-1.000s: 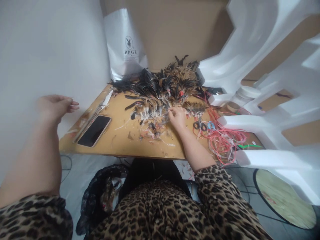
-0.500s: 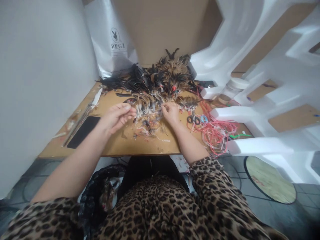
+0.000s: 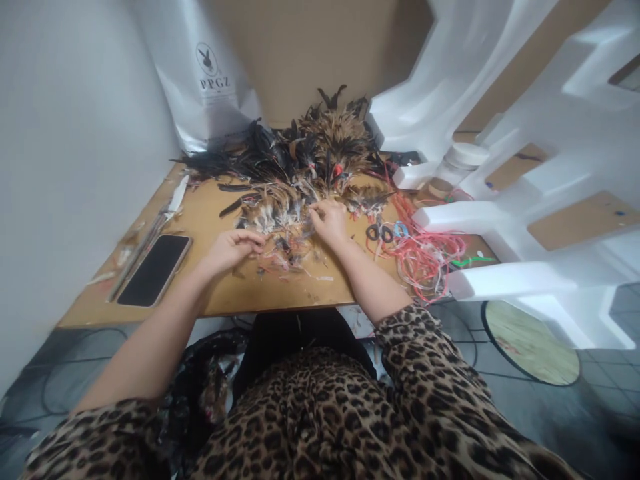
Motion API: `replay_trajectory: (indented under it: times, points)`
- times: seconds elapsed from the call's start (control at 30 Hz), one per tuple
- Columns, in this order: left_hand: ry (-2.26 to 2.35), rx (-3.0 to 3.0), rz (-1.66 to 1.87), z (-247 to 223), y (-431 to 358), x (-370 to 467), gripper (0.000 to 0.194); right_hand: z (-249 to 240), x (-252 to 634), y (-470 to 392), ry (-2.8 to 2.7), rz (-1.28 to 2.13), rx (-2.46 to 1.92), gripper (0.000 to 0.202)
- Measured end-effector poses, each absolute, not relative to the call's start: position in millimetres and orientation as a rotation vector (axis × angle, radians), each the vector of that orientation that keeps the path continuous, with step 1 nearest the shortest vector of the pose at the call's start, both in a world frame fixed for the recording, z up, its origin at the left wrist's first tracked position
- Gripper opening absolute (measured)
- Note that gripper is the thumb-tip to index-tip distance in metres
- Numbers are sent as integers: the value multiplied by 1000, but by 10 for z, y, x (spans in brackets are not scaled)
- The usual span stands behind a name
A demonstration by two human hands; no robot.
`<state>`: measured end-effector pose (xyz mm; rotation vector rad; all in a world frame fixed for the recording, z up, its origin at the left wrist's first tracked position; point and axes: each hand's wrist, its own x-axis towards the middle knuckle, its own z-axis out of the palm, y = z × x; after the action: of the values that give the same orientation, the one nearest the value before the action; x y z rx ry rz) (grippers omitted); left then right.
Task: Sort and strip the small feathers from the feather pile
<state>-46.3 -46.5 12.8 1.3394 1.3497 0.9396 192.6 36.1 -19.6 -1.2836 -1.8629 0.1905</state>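
My left hand (image 3: pixel 234 249) hovers low over the table at the left of a heap of feather scraps (image 3: pixel 287 253), thumb and fingertips pinched together. Whatever it may hold is too small to make out. Beside the row of brown and white feathers (image 3: pixel 273 208), my right hand (image 3: pixel 329 221) is closed in a pinch; its fingertips touch or nearly touch the feathers, and what lies between them is hidden. Behind both hands rises a large pile of black and brown feathers (image 3: pixel 345 133). Smaller feather bunches (image 3: pixel 367 200) lie right of my right hand.
A phone (image 3: pixel 156 270) lies at the left. Black-handled scissors (image 3: pixel 379 233), a blue ring (image 3: pixel 401 230) and tangled pink strings (image 3: pixel 425 260) lie at the right, beside white foam (image 3: pixel 515 277). A silver bag (image 3: pixel 215 107) and a jar (image 3: pixel 463 160) stand further back.
My left hand has moved away from the feather row, down and to the left. My right hand stays at the feathers in its pinch. The view has shifted slightly, showing more of the phone.
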Motion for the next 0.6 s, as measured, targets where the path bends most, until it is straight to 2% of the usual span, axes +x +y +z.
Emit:
replay_trajectory:
  times: [0.27, 0.47, 0.6]
  points:
    - [1418, 1477, 726, 275, -342, -757, 19, -194, 1928, 368, -1854, 185, -1295, 16]
    - [1292, 1383, 508, 396, -253, -834, 34, -200, 1921, 368, -1877, 186, -1286, 15]
    - [1440, 1398, 421, 351, -201, -866, 33, -201, 1921, 365, -1883, 195, -1279, 16]
